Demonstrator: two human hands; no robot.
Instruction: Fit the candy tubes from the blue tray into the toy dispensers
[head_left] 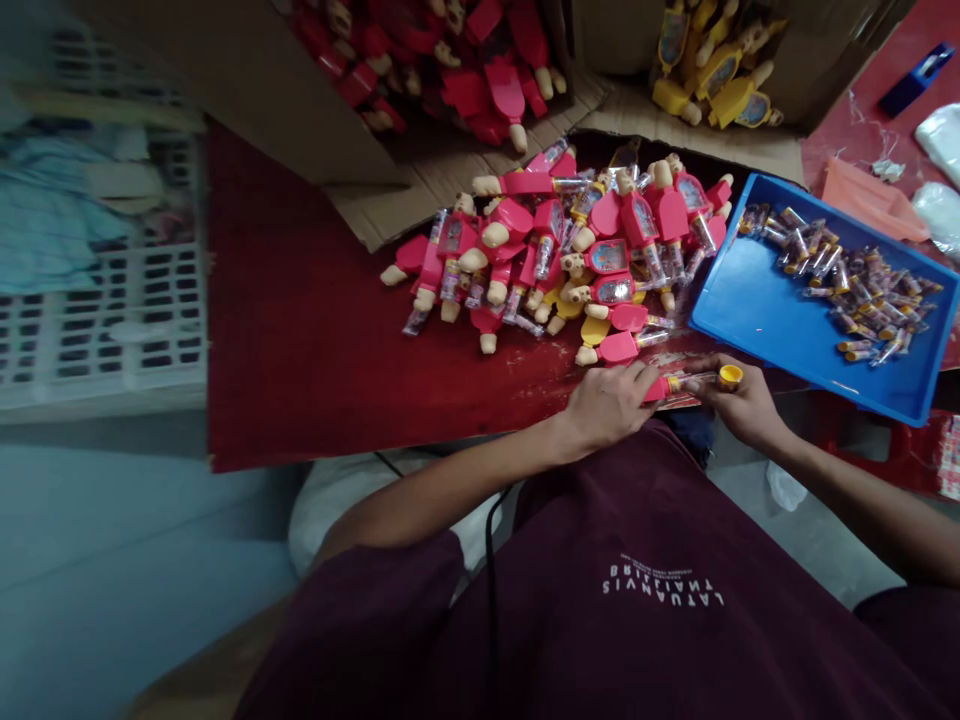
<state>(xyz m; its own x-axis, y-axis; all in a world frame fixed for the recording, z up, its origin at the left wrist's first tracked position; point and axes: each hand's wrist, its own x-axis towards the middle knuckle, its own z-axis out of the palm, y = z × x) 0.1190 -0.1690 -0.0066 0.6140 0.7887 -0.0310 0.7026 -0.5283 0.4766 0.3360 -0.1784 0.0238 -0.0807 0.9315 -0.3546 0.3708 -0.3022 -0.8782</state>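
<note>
Glossy red plastic toy bodies [669,214], clear plastic tubes [862,308], smooth blue plastic tray [750,300], matt corrugated cardboard flaps [390,212], soft maroon cloth shirt [630,640].

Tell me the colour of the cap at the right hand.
The cap at the right hand is yellow, best seen in the head view.

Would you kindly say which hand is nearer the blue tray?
Right. The right hand sits just below the blue tray's edge; the left hand is farther left, on a pink toy.

A small packing workshop is shown by cardboard cartons [225,90] of red and yellow plastic figures [637,215], a blue tray [750,300] and a red counter [300,330].
</note>
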